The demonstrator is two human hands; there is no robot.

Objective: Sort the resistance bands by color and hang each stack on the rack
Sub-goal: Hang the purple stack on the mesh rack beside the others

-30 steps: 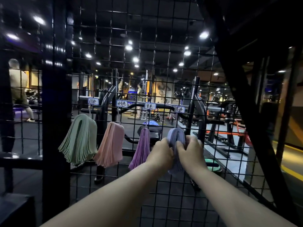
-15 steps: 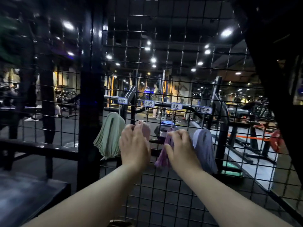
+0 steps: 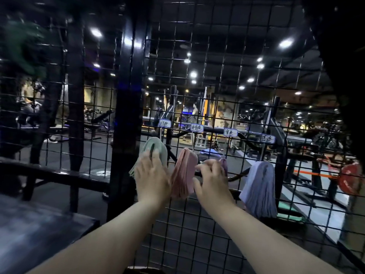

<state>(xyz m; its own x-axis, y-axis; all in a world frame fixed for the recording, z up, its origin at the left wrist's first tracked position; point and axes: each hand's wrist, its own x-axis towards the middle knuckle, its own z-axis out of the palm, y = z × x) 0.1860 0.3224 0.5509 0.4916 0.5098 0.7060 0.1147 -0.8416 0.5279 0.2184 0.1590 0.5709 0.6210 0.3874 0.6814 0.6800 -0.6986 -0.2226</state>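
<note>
Faces a black wire grid rack with four stacks of bands hanging in a row, each below a small white label. From left to right: green stack, pink stack, purple stack, pale blue stack. Lays the left hand flat against the green stack, fingers straight and a little apart, tips near its folded top. Curls the right hand over the top of the purple stack, fingers bent round it, thumb stretched toward the pink stack just beside; hides most of the purple stack behind that hand. Beyond the grid, a dim gym with machines and ceiling lights.
</note>
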